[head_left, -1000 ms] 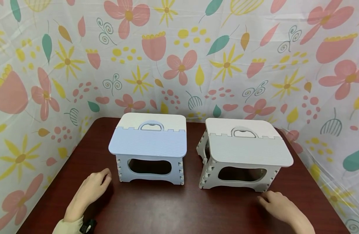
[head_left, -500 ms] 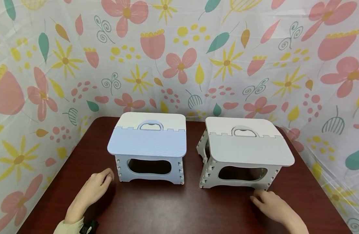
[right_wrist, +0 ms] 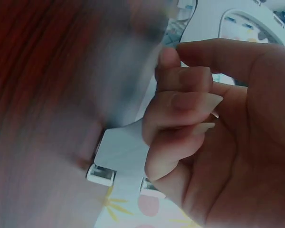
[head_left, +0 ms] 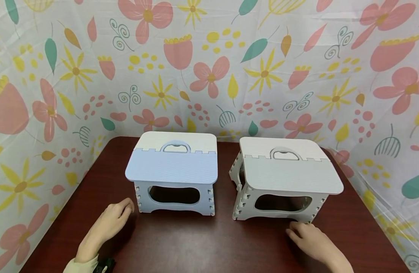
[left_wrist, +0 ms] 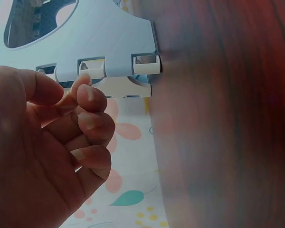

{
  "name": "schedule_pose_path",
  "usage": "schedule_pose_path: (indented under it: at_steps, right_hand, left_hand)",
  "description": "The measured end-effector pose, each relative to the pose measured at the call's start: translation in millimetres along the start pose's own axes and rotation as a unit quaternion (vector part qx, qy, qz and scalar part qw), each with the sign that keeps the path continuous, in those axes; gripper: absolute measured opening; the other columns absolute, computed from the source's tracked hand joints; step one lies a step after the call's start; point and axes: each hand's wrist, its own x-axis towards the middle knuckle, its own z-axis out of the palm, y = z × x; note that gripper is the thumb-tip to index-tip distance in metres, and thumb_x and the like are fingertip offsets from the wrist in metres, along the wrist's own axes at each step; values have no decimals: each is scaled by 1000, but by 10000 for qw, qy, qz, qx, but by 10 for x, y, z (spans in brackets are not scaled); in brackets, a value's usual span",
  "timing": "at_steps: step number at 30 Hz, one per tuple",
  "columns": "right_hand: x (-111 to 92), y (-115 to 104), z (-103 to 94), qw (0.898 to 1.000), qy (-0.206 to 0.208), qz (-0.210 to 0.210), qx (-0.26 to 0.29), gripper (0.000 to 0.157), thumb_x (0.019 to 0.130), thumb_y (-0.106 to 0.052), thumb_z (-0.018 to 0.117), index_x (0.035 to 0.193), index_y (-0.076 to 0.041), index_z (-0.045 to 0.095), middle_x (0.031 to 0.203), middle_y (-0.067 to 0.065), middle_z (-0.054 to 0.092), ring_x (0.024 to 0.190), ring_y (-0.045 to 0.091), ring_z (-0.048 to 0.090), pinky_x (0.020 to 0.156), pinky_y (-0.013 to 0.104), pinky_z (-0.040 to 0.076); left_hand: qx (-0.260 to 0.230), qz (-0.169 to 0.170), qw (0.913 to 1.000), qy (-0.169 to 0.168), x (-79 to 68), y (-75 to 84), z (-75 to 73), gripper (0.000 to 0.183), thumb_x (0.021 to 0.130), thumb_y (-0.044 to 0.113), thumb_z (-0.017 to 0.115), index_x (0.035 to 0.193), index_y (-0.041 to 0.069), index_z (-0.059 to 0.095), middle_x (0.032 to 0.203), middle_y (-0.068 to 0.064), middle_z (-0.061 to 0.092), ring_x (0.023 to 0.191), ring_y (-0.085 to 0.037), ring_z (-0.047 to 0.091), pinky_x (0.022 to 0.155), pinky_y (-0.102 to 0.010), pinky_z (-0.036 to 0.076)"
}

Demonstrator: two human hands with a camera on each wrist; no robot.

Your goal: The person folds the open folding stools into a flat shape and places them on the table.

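Note:
Two folding step stools stand upright side by side. The blue stool [head_left: 172, 167] is on the left, with a white rear half and a carry handle in its top. On the right, the grey stool [head_left: 291, 172] has the same shape and sits slightly turned. My left hand [head_left: 108, 222] is beside the blue stool's front left leg, fingers loosely bent and holding nothing. Just in front of the grey stool's front right foot is my right hand [head_left: 311, 240], its fingers loosely curled with nothing between them, as the right wrist view also shows.
Both stools stand on a dark reddish-brown table [head_left: 182, 246]. A white curtain [head_left: 202, 76] printed with flowers and leaves hangs behind the table and along both sides. A dark band [head_left: 105, 265] is on the left wrist, below a pale sleeve [head_left: 80, 265].
My right hand has moved left along the front of the grey stool. The left hand has barely moved. Both stools stay in place, with the view shifting slightly.

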Motion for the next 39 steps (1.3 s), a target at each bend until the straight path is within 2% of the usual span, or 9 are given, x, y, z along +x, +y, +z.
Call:
schedule_pose_path:
  at_steps: [7,11,18,23,28,34,39]
  right_hand:
    - [14,-70,48,9949,492,-796,367,27,89,-16,57,67,-23,44,58,-15,31,51,-5,28,51,18,28]
    - [31,-108,75,9929,569,-935,470,26,90,-18,56,68,-24,44,58,-16,29,50,-6,27,50,18,28]
    - [59,-190,105,9902,685,-1102,511,23,90,-19,57,70,-25,47,59,-18,33,53,-6,31,52,17,30]
    - [92,-235,147,9843,895,-1445,474,22,90,-18,58,72,-26,49,61,-21,37,55,-7,34,54,16,31]
    - [135,-307,168,9758,1061,-1820,589,16,89,-18,59,76,-25,54,65,-23,42,57,-9,37,54,15,34]
    - [171,-411,168,9690,970,-2151,725,11,91,-19,57,81,-24,55,69,-23,45,60,-9,39,55,14,36]
    - [196,-463,190,9660,735,-2330,843,8,92,-19,55,84,-23,56,73,-21,49,64,-9,42,58,14,38]
  left_hand:
    - [70,35,10000,8,1,16,8,22,94,12,40,80,18,56,66,6,53,56,-4,42,56,-22,36]
    - [79,-1,10000,-4,2,29,6,21,94,12,41,80,18,56,67,6,54,57,-5,42,56,-22,36]
    - [126,1,9999,1,5,55,2,20,93,12,42,80,18,56,69,6,55,61,-7,45,57,-24,38]
    - [141,16,9999,-75,-4,61,13,19,93,12,43,81,18,57,71,6,57,62,-6,46,58,-24,38]
    - [199,32,9998,-44,6,72,14,20,95,18,43,80,18,56,66,8,51,56,-5,42,53,-22,35]
    - [230,90,9997,-3,17,88,-4,22,96,31,46,78,21,54,60,10,46,52,-3,38,49,-21,32]
    - [273,126,9995,-23,28,80,-3,20,94,31,50,76,23,53,57,10,41,50,-2,35,48,-21,30]
